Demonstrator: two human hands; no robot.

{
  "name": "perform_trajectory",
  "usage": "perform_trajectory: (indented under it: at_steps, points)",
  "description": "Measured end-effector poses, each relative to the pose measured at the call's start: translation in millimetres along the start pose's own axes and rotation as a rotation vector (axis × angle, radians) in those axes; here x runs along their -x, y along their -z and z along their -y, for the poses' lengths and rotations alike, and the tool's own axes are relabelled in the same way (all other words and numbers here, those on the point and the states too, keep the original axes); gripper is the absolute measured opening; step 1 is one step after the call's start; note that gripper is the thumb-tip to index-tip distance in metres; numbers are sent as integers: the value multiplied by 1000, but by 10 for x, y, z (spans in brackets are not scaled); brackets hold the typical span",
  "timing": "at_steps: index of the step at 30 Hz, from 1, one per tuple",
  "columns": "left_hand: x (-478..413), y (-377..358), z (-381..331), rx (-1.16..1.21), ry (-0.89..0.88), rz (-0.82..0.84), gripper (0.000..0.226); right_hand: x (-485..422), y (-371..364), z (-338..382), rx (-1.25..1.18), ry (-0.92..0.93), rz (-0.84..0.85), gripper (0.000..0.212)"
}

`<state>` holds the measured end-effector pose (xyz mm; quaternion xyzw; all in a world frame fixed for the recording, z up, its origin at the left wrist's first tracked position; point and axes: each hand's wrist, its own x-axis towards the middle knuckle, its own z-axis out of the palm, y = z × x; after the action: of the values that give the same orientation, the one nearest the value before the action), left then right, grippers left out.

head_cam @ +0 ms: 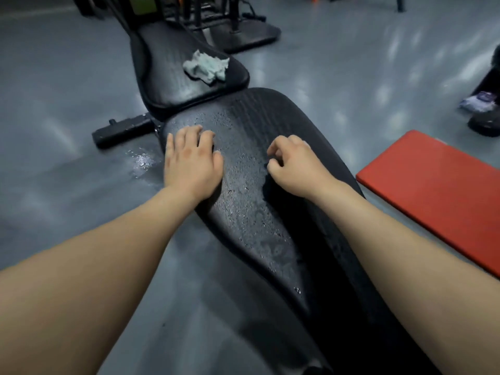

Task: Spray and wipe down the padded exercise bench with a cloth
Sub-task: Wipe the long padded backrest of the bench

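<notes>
The black padded bench (251,125) runs from bottom centre up to the top left, in two pads. Its near pad is wet with spray droplets. A crumpled pale green cloth (207,66) lies on the far pad (167,77), well beyond both hands. My left hand (190,161) rests on the near pad's left side, fingers bent at the tips, holding nothing. My right hand (293,165) hovers over or touches the pad's middle with loosely curled fingers, holding nothing. No spray bottle is in view.
A red mat (438,190) lies on the grey floor to the right of the bench. A wet patch (142,161) shines on the floor left of the bench. A black machine base (243,33) stands behind. A person's shoes (481,109) are at the right edge.
</notes>
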<state>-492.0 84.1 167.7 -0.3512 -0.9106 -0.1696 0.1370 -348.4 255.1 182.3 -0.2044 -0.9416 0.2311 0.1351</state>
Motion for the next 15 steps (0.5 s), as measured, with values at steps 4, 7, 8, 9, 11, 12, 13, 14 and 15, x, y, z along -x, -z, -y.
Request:
perform_trajectory:
  at_steps: [4,7,8,9,11,12,13,14,15]
  points:
    - [-100,-193,56,-62,-6,-60,40,-665,-103,122,10,130,-61,22]
    - [-90,-253,76,-46,4,-95,40,-1177,-168,257,-24,208,-126,24]
    - [-107,-255,98,-46,8,-96,41,-1376,-191,323,-38,227,-140,25]
    - [-114,-248,95,-44,11,-94,42,-1554,-196,378,-49,234,-149,25]
    - [-129,-240,104,-40,13,-92,43,-1917,-217,497,-55,237,-159,27]
    - [-112,-243,102,-31,12,-95,43,-2074,-226,551,-49,229,-156,29]
    - [-130,-237,114,-26,10,-104,43,-2250,-222,625,-38,223,-152,31]
    - [-102,-237,110,-17,6,-108,44,-2371,-227,674,-23,220,-145,33]
    - [-102,-234,112,-13,6,-113,45,-2502,-217,741,-11,218,-140,37]
